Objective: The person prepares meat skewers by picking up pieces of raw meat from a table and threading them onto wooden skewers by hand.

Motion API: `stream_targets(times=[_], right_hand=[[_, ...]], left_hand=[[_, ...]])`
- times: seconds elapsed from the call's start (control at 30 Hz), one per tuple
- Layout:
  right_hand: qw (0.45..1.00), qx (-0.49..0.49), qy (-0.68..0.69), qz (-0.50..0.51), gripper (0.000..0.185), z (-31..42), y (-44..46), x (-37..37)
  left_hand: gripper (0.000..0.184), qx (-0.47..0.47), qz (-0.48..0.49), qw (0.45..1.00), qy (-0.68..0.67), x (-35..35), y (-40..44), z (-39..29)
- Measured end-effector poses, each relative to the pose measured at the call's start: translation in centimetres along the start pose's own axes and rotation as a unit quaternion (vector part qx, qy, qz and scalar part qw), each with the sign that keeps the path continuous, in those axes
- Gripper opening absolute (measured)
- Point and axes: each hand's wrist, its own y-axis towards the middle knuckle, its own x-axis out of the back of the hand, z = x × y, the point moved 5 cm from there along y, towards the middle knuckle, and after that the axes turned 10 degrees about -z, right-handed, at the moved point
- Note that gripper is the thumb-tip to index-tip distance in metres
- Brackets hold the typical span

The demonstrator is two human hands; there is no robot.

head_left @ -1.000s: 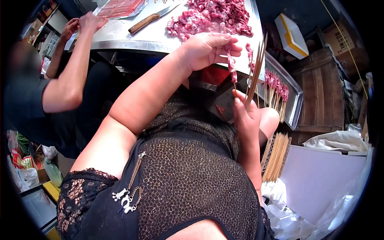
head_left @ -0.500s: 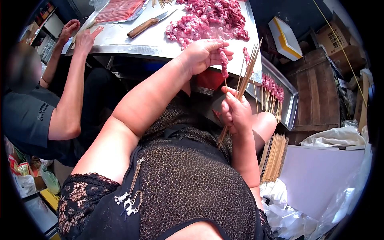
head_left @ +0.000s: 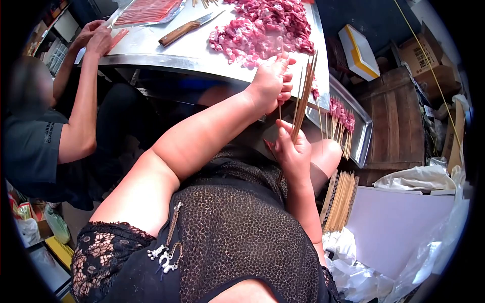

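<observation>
My left hand point(head_left: 272, 83) is closed around the meat on a thin skewer point(head_left: 280, 112), just off the table's front edge; its fingers hide most of that meat. Below it, my right hand point(head_left: 294, 155) pinches the lower part of this skewer and also grips an upright bundle of bare skewers point(head_left: 302, 103). A heap of raw cut meat point(head_left: 273, 25) lies on the metal table point(head_left: 146, 56) beyond my left hand. A small piece of meat point(head_left: 316, 90) shows behind the bundle, at the table's right corner.
A knife point(head_left: 179, 34) and a tray of red strips point(head_left: 149, 11) lie on the table. A co-worker point(head_left: 76, 126) sits at the left, hands at the table edge. At right are a metal tray point(head_left: 365, 144) with meat skewers point(head_left: 342, 118), a box of bare skewers point(head_left: 342, 202) and a foam box point(head_left: 359, 53).
My left hand has closed over the meat, which showed between its open fingers before. My right hand has shifted slightly, and its bundle stands more upright. The co-worker's hands have come together.
</observation>
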Motion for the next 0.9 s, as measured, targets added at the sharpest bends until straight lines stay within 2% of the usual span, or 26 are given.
stream_targets(times=[0.03,0.13,0.17,0.23,0.3,0.37,0.43,0.47,0.5,0.57,0.67,0.77,0.83,0.87,0.9], right_hand=[[1.0,-0.004,0.018,0.0,0.022,0.4,-0.2,0.2],[0.999,0.008,0.014,-0.031,0.019,2.3,0.0,1.8],[0.999,0.015,0.011,-0.045,0.02,2.6,-0.1,2.3],[0.999,0.011,0.001,-0.037,0.021,3.0,-0.6,3.2],[0.999,0.018,0.001,-0.046,0.021,2.9,-1.0,3.9],[0.998,0.024,-0.001,-0.056,0.021,3.1,-1.5,4.7],[0.993,0.081,-0.079,-0.034,0.022,4.8,-2.2,5.6],[0.993,0.08,-0.071,-0.055,0.02,5.1,-2.6,6.2],[0.985,0.127,-0.096,-0.059,0.018,5.4,-2.6,7.1],[0.983,0.098,-0.102,-0.114,0.016,6.5,-3.1,8.2],[0.981,0.112,-0.094,-0.125,0.02,7.3,-2.8,9.6],[0.98,0.127,-0.053,-0.142,0.023,8.2,-2.8,10.9],[0.969,0.151,-0.088,-0.176,0.023,8.7,-2.2,11.9],[0.957,0.175,-0.121,-0.196,0.022,9.0,-1.4,12.6],[0.938,0.201,-0.171,-0.224,0.021,9.3,-0.3,13.1]], left_hand=[[0.036,0.001,0.002,1.0,0.0,-0.2,0.1,0.2],[0.051,0.009,0.059,0.997,-0.045,-1.0,1.1,0.1],[0.049,0.002,-0.012,0.999,-0.038,-1.0,1.1,-0.4],[0.041,-0.006,-0.019,0.997,-0.075,0.2,3.3,-0.6],[0.026,-0.027,-0.058,0.997,-0.036,1.1,4.5,-1.3],[0.025,-0.056,-0.063,0.996,-0.017,1.6,4.9,-2.5],[0.023,-0.064,-0.087,0.994,-0.014,2.5,5.7,-3.7],[0.022,-0.074,-0.091,0.993,-0.001,2.7,5.7,-4.3],[0.022,-0.084,-0.095,0.992,0.013,2.9,5.9,-4.8],[0.022,-0.099,-0.087,0.991,0.019,3.0,6.2,-5.9],[0.022,-0.117,-0.127,0.985,0.019,3.2,6.1,-7.0],[0.022,-0.145,-0.116,0.98,0.065,3.8,5.7,-8.1],[0.022,-0.143,-0.057,0.94,0.305,4.0,4.9,-8.8],[0.023,-0.145,-0.067,0.867,0.471,4.4,4.4,-9.3],[0.025,-0.139,-0.072,0.767,0.623,4.8,4.1,-9.7]])
